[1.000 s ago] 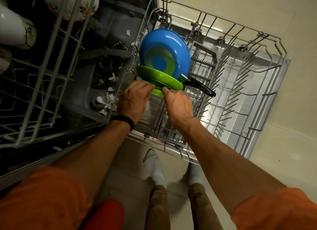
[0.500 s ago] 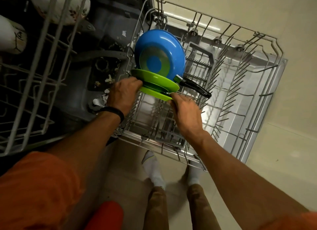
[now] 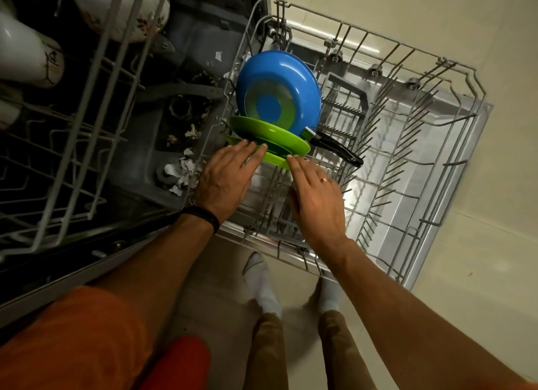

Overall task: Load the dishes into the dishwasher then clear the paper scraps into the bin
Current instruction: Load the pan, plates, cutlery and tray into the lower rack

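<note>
A blue frying pan point(image 3: 279, 90) with a black handle point(image 3: 337, 151) stands on edge in the pulled-out lower rack point(image 3: 407, 162). Two green plates point(image 3: 270, 135) stand in the tines just in front of it. My left hand point(image 3: 225, 177) lies flat with straight fingers, its fingertips touching the rim of the nearer green plate. My right hand point(image 3: 316, 197) is also spread with straight fingers, the index tip at that plate's right edge. Torn paper scraps point(image 3: 182, 173) lie on the dishwasher floor to the left of the rack.
The upper rack point(image 3: 72, 127) is pulled out at left, with white patterned cups point(image 3: 29, 52) in it. The open dishwasher door point(image 3: 431, 203) lies under the lower rack. My socked feet point(image 3: 262, 285) stand on the beige floor tiles below.
Both hands have let go of the green plate: fingers curled round its edges earlier, now they are straight and drawn slightly back. The plate stands lower in the tines.
</note>
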